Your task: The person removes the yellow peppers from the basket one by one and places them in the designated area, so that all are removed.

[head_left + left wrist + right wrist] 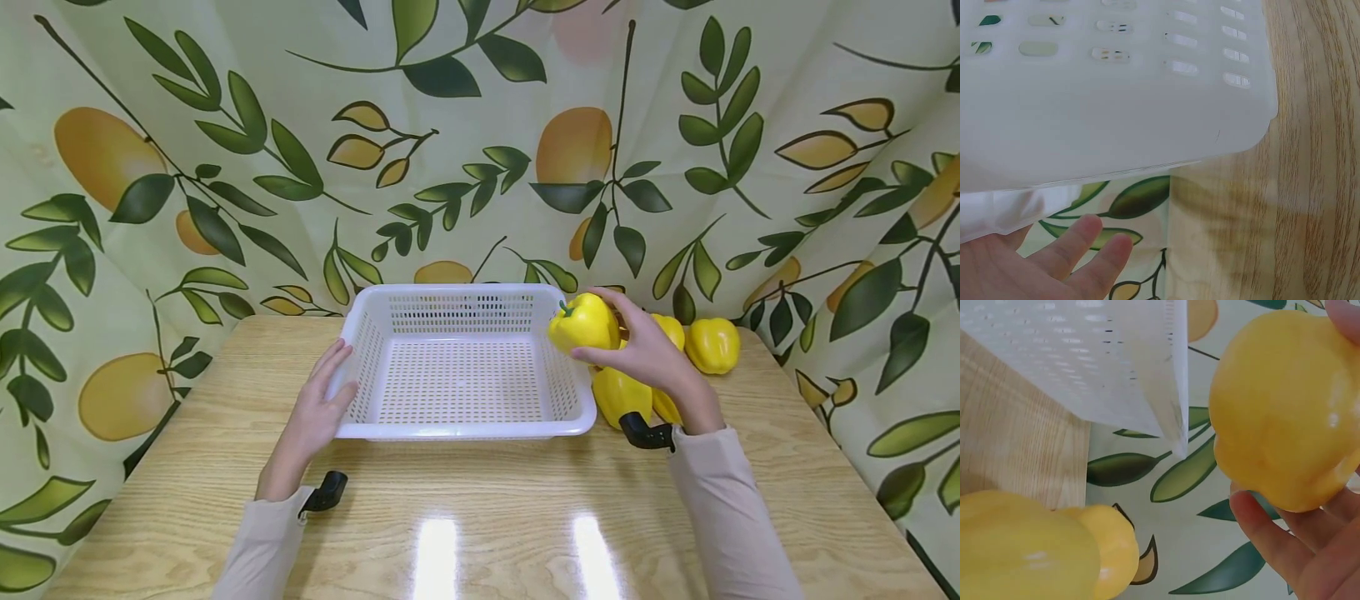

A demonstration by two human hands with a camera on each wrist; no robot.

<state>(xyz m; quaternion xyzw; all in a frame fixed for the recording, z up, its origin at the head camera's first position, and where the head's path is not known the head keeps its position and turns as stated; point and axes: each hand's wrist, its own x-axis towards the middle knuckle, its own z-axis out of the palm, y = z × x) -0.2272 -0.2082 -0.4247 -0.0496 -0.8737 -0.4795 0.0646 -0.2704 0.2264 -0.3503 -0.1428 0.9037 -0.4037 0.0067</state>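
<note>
My right hand (637, 337) grips a yellow bell pepper (583, 323) with a green stem, raised by the right rim of a white plastic basket (457, 431). In the right wrist view the held pepper (1285, 406) sits between thumb and fingers, beside the basket's wall (1085, 362). My left hand (318, 408) rests at the basket's left rim, fingers spread and fairly straight. The left wrist view shows the basket's outer side (1116, 125) with fingers (1075, 240) below its rim. Inside, the basket's perforated floor shows bare.
Several more yellow peppers lie on the wooden table (480, 517) right of the basket, one pepper (712, 345) at the far right and another pepper (622, 396) against the basket's side. A leaf-and-fruit patterned curtain (480, 167) rises behind the table.
</note>
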